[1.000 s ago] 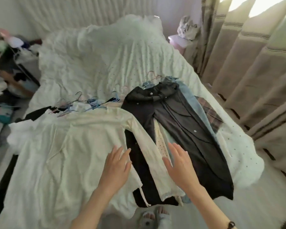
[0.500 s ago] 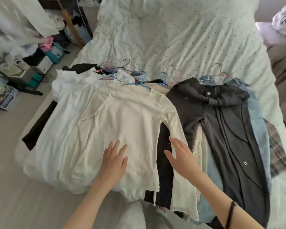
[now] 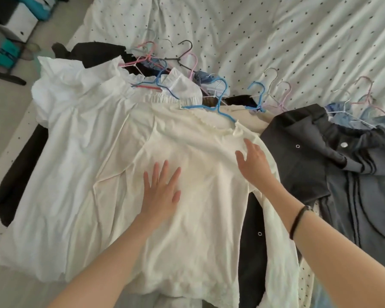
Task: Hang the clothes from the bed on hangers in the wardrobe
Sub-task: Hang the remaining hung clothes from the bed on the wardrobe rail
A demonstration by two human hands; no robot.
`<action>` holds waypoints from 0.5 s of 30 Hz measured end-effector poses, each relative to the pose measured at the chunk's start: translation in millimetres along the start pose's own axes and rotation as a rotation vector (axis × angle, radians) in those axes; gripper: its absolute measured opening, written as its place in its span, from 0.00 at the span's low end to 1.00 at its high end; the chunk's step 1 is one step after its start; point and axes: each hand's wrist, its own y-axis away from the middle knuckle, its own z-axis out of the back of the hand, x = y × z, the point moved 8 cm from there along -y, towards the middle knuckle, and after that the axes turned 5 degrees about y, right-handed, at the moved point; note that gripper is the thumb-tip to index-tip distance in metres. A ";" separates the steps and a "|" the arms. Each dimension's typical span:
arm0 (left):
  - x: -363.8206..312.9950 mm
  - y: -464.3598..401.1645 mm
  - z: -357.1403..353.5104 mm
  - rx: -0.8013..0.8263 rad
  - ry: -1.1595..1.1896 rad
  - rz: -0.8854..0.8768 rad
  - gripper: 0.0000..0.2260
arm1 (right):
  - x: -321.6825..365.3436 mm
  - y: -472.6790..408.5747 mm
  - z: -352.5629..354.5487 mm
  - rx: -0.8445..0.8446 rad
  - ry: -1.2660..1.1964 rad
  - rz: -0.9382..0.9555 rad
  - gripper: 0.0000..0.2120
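**Clothes on hangers lie fanned across the bed**

A cream long-sleeved top [image 3: 193, 196] with a frilled neckline lies flat at centre, threaded on a blue hanger [image 3: 218, 101] whose hook points to 12 o'clock. At 9 o'clock, partly beneath it, spreads a white blouse [image 3: 76, 152] with a gathered collar. At 3 o'clock lies a dark grey snap-buttoned garment [image 3: 333, 174], overlapping pale blue denim [image 3: 378, 118]. More pink, blue, black and white hangers [image 3: 187, 61] cluster at 12 o'clock on the dotted white bedspread [image 3: 276, 41].
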 end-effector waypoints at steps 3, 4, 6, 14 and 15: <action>12.9 -17.6 -12.0 0.015 0.031 -0.031 0.27 | 4.4 -41.6 -2.1 -0.032 0.049 -0.004 0.26; 15.3 -21.2 -15.3 0.018 0.030 -0.040 0.28 | 3.4 -53.2 -3.0 -0.033 0.083 -0.011 0.26; 19.2 -26.1 -24.3 0.031 0.035 -0.047 0.29 | -1.5 -74.4 -7.2 -0.008 0.164 -0.029 0.26; 25.9 -36.2 -35.5 0.065 0.100 -0.053 0.29 | -8.1 -97.8 -12.7 0.023 0.209 -0.061 0.17; 27.2 -37.2 -37.7 0.085 0.103 -0.047 0.30 | -9.2 -96.7 -10.8 0.011 0.166 -0.074 0.16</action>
